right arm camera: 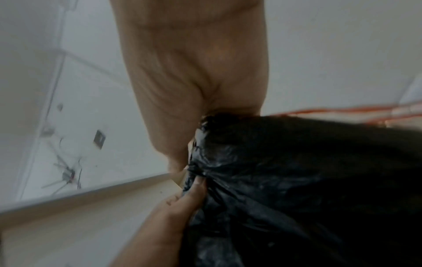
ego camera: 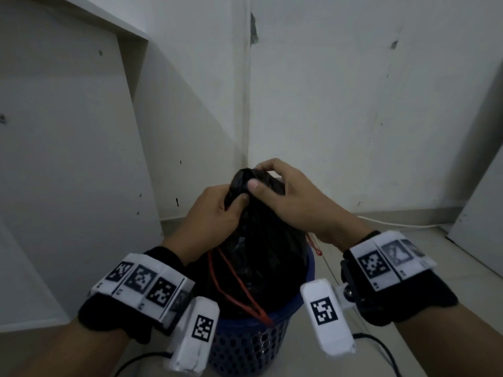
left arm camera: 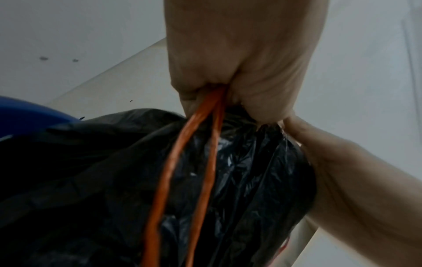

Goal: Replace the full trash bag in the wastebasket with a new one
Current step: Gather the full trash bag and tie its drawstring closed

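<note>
Two hands work the gathered neck of a black trash bag (ego camera: 258, 240), which sits in a blue perforated wastebasket (ego camera: 245, 346) on the floor in a room corner. Left hand (ego camera: 212, 216) grips the bunched neck from the left, fingers curled round the plastic; left wrist view shows the same fist closed on the neck with both strands of the red-orange drawstring (left arm camera: 194, 144) running out from under it. Right hand (ego camera: 291, 197) sits on top of the twisted bag top, thumb pressed on the front, fingers (ego camera: 268, 165) curled over the back, pinching the plastic. Hands touch each other at the neck. Bag body bulges above the basket rim, full. Drawstring loop hangs down the near side of the bag to the rim; a second short red piece (ego camera: 315, 247) shows at the right side just under the right wrist. Both wrists wear black bands with white marker tags and small camera pods. White walls (ego camera: 353, 104) behind, white panel (ego camera: 68, 159) leaning at left, white cable (ego camera: 402, 227) along the floor at the far right. Right wrist view is blurred.
</note>
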Tool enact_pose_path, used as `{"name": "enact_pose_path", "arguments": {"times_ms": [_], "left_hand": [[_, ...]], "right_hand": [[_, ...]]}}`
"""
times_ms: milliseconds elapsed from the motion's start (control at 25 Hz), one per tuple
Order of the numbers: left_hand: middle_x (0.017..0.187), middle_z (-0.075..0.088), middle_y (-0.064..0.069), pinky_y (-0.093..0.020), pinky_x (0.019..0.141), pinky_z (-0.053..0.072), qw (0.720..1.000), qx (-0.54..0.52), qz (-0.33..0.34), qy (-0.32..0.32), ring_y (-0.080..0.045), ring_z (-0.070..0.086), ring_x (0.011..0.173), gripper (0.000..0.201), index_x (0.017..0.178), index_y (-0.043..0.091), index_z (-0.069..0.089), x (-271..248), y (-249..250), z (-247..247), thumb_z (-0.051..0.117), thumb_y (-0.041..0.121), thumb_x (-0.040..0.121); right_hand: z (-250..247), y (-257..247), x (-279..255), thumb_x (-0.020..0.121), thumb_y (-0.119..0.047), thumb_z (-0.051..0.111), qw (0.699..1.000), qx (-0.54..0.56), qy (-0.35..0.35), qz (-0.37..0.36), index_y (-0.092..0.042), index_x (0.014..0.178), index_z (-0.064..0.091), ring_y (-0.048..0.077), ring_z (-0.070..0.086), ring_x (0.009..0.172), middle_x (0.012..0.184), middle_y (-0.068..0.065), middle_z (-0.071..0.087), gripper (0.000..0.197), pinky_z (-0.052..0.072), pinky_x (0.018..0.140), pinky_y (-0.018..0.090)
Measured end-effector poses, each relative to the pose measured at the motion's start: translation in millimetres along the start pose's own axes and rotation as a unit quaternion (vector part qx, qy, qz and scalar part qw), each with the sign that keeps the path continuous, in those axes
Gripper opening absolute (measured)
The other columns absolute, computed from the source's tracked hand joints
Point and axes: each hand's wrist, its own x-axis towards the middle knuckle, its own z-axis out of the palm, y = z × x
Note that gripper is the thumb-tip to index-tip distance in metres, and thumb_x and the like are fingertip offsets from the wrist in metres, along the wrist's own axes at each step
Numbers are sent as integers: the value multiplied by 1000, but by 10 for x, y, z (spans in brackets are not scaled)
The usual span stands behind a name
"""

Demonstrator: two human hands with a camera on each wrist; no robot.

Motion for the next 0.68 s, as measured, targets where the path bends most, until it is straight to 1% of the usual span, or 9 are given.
{"name": "enact_pose_path", "arguments": {"times_ms": [80,120,200,280,360,440,520,600,680], "left_hand": [[87,74,-4,-44,74,59,994,-86,-59,7,-19,72,79,31,96,12,68,-4,-16,24,48,34,101],[91,74,-4,-41,76,59,987,-137,-84,3,-18,72,82,29,101,13,68,-17,-8,60,45,32,103],[97,74,-6,-35,77,59,965,-231,-120,0,-18,72,88,31,108,12,66,-56,15,155,41,30,105],[97,74,-7,-28,69,57,939,-307,-155,8,-18,72,87,32,111,11,65,-107,26,247,40,30,105],[97,75,-5,-22,64,55,923,-344,-171,18,-15,72,85,32,112,12,66,-138,9,292,41,30,105],[97,75,-1,-18,66,55,929,-333,-159,20,-10,72,86,31,111,17,66,-145,-9,296,40,31,105],[98,74,3,-17,73,55,944,-299,-136,6,-7,71,90,32,111,21,66,-120,-20,265,37,32,105],[95,73,5,-17,76,55,960,-254,-115,-12,-5,70,88,34,108,21,66,-70,-38,217,34,33,105],[91,72,6,-16,73,54,972,-206,-107,-24,-5,69,83,38,100,22,67,-27,-43,177,32,36,105]], "right_hand": [[4,101,-41,92,-52,59,989,-134,-52,-41,-31,142,36,13,57,109,120,1,54,59,49,94,29],[31,133,-70,93,-51,58,986,-149,-63,-48,-33,146,28,16,53,114,125,2,48,64,46,98,31],[166,172,-122,98,-35,57,994,-54,-71,-65,-26,146,23,13,51,119,128,4,47,60,45,102,28],[372,188,-170,102,-20,52,993,77,-71,-55,-22,138,25,1,53,113,125,0,52,46,46,97,17],[557,247,-165,103,-16,48,987,152,-34,-32,-21,135,31,2,56,110,121,0,57,37,48,94,18],[633,295,-128,104,-14,47,978,206,14,-10,-16,132,40,5,61,107,118,2,62,30,51,90,20],[618,314,-87,103,-11,48,969,244,46,-2,-10,125,48,0,63,97,110,2,65,22,51,82,16],[595,324,-60,103,-11,50,968,240,69,-9,-6,119,52,-3,64,90,104,2,66,17,50,77,14],[599,322,-56,103,-14,50,969,230,86,-8,-4,117,55,-3,64,86,100,2,67,18,50,74,13]]}}
